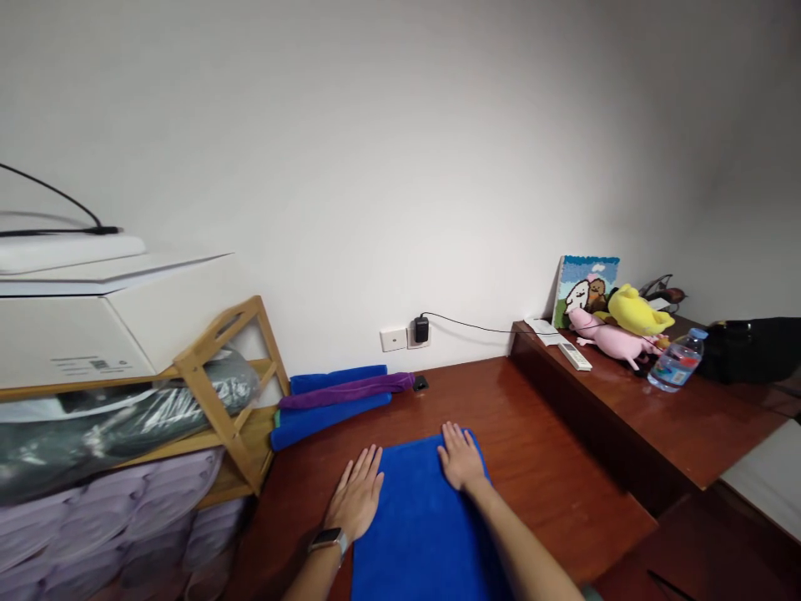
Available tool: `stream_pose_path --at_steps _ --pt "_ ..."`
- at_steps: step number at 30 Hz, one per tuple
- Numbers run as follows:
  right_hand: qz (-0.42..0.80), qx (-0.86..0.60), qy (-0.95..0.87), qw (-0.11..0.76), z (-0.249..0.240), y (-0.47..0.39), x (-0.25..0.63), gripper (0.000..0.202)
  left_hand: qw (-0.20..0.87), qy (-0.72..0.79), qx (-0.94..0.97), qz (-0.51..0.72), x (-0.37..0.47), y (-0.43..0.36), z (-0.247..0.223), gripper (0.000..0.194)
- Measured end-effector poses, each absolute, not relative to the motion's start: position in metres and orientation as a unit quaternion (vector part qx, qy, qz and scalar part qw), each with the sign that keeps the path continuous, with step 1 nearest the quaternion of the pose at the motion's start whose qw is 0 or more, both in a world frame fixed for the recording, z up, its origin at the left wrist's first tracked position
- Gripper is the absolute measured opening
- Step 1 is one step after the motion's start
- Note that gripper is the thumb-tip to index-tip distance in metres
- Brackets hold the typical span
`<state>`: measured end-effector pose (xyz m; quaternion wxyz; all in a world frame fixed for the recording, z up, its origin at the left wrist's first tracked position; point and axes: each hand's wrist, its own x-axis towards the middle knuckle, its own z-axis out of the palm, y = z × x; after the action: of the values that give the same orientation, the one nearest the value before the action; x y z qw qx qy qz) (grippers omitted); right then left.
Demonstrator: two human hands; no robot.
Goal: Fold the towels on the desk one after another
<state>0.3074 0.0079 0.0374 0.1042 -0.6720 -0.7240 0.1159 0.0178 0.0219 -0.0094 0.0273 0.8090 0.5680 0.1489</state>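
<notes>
Head view: blue towel (419, 526) lies flat on the desk (551, 484)!
Containers: white box (175, 313) left of the towel, contents hidden; capped bottle (677, 363) right of it.
Left hand (356, 499): palm down along the towel's left edge, fingers slightly apart.
Right hand (461, 459): flat on its far right corner, fingers slightly spread.

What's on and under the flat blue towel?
The right hand lies on the towel, near its far right corner; the left hand is at its left edge. Underneath is the table; anything else there is covered and can't be seen.
</notes>
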Motion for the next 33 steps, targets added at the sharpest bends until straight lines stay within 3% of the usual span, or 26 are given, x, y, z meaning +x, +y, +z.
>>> stream_pose_path --at_steps 5,15,20,24,28,33 --pt "0.119 -0.705 -0.694 0.085 0.04 0.009 0.358 0.068 0.042 0.576 0.806 0.133 0.02 0.02 -0.002 0.064" --pt "0.112 -0.703 -0.697 0.088 0.028 0.012 0.354 0.07 0.053 0.583 0.802 0.121 0.023 0.02 -0.002 0.064" --pt "0.122 -0.714 -0.687 0.056 0.047 0.009 0.354 0.069 0.077 0.567 0.805 0.159 0.019 0.018 0.015 0.064" --pt "0.091 -0.71 -0.692 0.096 0.079 -0.002 0.319 0.068 0.067 0.545 0.816 0.179 0.008 -0.007 0.017 0.063" --pt "0.066 -0.598 -0.78 0.173 0.084 -0.033 0.243 0.067 0.029 0.526 0.833 0.169 0.009 -0.046 -0.002 0.063" --pt "0.121 -0.533 -0.826 0.138 0.058 -0.065 0.18 0.063 -0.005 0.53 0.838 0.129 0.018 -0.059 -0.017 0.06"
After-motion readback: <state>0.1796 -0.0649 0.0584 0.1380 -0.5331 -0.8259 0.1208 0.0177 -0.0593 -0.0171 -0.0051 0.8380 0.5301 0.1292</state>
